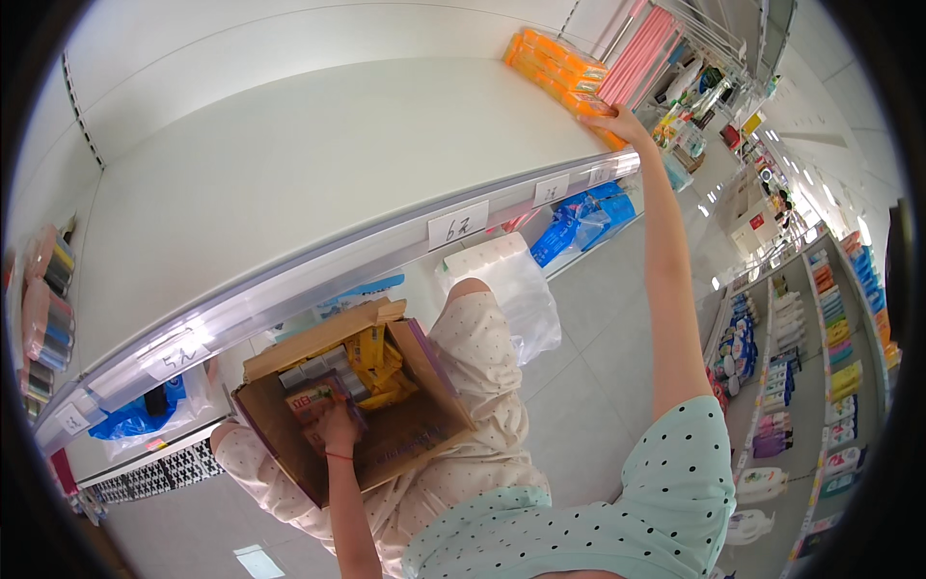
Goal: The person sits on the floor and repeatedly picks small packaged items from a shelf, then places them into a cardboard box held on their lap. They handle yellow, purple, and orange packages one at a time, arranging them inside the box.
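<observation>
An open cardboard box (pixel 427 369) rests on my lap between my knees. Inside it my left hand (pixel 338 428) grips a reddish printed pack (pixel 311 402), its fingertips partly hidden. Yellow packets (pixel 376 362) and grey-white small boxes (pixel 318 367) lie beside that pack in the box. Far out to the right, my right hand (pixel 621 126) has its fingers around the front orange pack (pixel 595 105) at the shelf's right end. Behind it, more orange packs (pixel 553 58) are stacked in a row against the shelf's side.
The white shelf (pixel 289 166) has a clear front rail with handwritten tags (pixel 459 225). Underneath are blue packages (pixel 582 221) and a plastic-wrapped white pack (pixel 499 289). Pink rods (pixel 640 54) stand beyond the orange stack. Stocked shelves (pixel 788 391) line the right side.
</observation>
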`<state>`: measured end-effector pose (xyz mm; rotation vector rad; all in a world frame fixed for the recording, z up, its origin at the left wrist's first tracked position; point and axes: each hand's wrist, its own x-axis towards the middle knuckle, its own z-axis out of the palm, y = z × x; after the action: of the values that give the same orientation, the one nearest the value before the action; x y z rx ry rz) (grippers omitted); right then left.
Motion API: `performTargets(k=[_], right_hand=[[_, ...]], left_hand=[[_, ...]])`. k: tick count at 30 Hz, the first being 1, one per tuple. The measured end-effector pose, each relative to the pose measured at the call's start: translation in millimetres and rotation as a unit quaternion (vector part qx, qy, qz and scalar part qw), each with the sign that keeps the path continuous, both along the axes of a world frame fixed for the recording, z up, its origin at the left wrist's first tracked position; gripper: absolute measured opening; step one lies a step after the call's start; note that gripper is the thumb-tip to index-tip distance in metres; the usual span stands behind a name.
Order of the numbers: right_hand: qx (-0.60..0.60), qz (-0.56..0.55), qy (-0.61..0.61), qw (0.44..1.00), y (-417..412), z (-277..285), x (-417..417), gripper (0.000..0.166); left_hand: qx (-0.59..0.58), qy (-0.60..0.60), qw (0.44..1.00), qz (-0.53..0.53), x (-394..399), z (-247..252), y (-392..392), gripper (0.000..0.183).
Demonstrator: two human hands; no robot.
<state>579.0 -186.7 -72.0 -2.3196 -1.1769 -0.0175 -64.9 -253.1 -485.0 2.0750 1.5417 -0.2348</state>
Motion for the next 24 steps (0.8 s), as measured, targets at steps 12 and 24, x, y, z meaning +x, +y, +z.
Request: performTargets(k=[12,24], right_hand=[[0.033,-0.029,-0.055,0.998,-8.8,10.8,-37.5,0.061],[0.082,0.086,0.036,0.992,-33.5,51.9,-105.8,0.069]], left_hand=[[0.041,-0.072,0.997,0.002,-3.1,5.1,-3.6,0.033],[0.086,-0.078,0.993,-0.009,-1.5,5.8,-6.3,0.027]])
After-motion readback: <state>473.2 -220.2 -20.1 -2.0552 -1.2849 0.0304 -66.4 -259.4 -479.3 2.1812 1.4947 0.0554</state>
